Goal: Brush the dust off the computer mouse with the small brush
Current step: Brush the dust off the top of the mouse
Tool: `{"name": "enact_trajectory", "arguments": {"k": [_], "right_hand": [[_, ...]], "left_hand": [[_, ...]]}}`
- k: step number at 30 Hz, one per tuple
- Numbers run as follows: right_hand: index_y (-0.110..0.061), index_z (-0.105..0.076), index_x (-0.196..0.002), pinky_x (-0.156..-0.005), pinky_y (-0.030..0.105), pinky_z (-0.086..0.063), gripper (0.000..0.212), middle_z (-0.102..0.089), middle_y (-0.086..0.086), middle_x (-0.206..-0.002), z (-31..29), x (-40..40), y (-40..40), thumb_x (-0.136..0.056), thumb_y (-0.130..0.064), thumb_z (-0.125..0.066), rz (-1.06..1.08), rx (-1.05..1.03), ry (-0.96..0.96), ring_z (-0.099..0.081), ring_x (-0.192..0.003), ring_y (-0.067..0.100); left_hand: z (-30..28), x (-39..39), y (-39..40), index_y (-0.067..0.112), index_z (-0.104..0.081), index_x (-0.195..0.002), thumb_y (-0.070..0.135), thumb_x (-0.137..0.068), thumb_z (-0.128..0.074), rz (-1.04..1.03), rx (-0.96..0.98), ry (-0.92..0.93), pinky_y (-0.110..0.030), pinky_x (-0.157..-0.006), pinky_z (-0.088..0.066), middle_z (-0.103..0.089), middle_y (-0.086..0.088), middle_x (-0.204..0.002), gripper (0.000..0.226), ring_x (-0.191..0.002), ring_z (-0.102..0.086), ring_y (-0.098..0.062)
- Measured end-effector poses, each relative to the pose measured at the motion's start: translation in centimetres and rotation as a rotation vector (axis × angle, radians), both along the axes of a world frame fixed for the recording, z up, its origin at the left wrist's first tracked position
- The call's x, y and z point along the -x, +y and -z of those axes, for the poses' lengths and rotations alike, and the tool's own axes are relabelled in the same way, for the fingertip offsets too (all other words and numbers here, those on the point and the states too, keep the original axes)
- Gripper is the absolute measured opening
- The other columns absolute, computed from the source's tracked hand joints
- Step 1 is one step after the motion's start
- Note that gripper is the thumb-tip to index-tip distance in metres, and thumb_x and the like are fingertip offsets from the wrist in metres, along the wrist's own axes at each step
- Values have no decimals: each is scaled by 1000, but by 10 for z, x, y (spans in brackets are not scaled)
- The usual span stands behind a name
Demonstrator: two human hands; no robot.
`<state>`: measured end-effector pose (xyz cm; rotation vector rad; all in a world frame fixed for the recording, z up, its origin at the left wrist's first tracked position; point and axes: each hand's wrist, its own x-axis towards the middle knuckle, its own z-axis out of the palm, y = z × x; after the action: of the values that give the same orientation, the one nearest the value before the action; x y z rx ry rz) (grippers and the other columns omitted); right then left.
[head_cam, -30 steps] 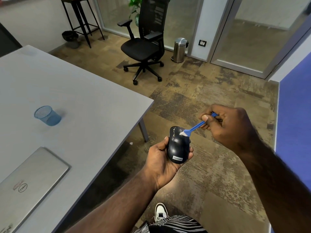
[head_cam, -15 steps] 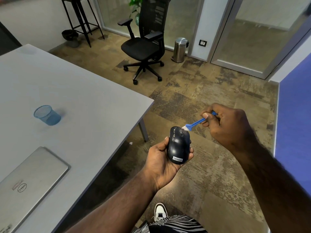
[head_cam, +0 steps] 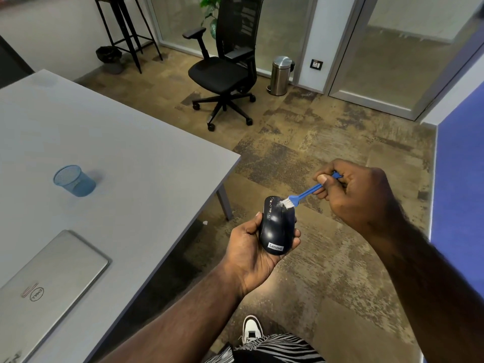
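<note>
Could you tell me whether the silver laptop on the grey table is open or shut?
Shut: the silver laptop lies flat on the grey table, its logo lid facing up.

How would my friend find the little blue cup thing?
Look at the big grey table on the left. Beyond the silver laptop stands the cup. It is the only blue mesh thing on the table.

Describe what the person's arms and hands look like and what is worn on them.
Both forearms are bare right down to the bottom edge of the view; no sleeve shows. The left hand and the right hand wear no gloves, and no ring, watch or bracelet shows on the sides facing the camera. One short, unpainted nail shows on the right hand. There are no markings.
</note>
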<state>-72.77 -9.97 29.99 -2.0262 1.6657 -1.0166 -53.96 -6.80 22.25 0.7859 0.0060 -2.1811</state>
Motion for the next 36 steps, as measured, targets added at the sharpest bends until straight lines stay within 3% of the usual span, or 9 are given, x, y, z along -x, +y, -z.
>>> {"name": "enact_trajectory", "arguments": {"k": [6,10,13,17,21,33,36], "right_hand": [[-17,-71,-91,-57,23,-59,14,-70,-9,-72,-1,0,2,-92,-6,-62,-59,16,-1,-70,-70,-3],[-16,-70,-92,-59,30,-61,14,-67,-18,-75,-1,2,-2,-93,-5,-62,8,63,-51,-72,-68,0],[-18,-70,-94,-58,30,-60,14,-70,-13,-75,1,0,-1,-92,-7,-62,-80,74,-49,-71,-71,-1],[-21,-70,-95,-60,36,-62,15,-71,-8,-73,9,-3,-10,-93,-10,-60,12,53,-3,-71,-69,-1],[-28,-68,-91,-58,35,-62,17,-72,-13,-75,8,-3,-11,-92,-14,-59,-49,59,-58,-71,-69,-3],[-16,-71,-93,-60,44,-62,14,-73,-2,-74,10,0,-13,-92,-8,-60,17,45,-27,-72,-67,12],[-19,-70,-91,-57,40,-61,14,-71,-8,-72,9,-1,-11,-91,-9,-61,-25,49,-20,-71,-64,6]], "left_hand": [[0,0,-5,-8,-59,-124,36,-96,-36,-10,-7,9,-42,-78,-57,-58,-27,-125,57,-91,-62,-37],[-1,1,-6,-7,-62,-120,35,-93,-39,8,12,13,-42,-79,-56,-59,-26,-122,56,-91,-62,-37],[-1,1,-8,-7,-64,-118,36,-96,-37,0,15,11,-42,-77,-58,-60,-26,-120,55,-91,-62,-37],[1,2,-8,-7,-61,-123,36,-97,-35,17,28,-6,-42,-78,-58,-59,-27,-123,56,-92,-62,-37],[1,1,-9,-6,-65,-117,37,-98,-34,24,42,-24,-42,-80,-56,-60,-25,-122,56,-92,-62,-36],[0,-1,-10,-6,-63,-119,37,-98,-34,29,37,-19,-41,-79,-57,-59,-26,-123,56,-91,-62,-36],[0,-1,-10,-7,-60,-123,37,-98,-34,24,32,-33,-41,-77,-58,-60,-27,-122,56,-90,-63,-37]]}}
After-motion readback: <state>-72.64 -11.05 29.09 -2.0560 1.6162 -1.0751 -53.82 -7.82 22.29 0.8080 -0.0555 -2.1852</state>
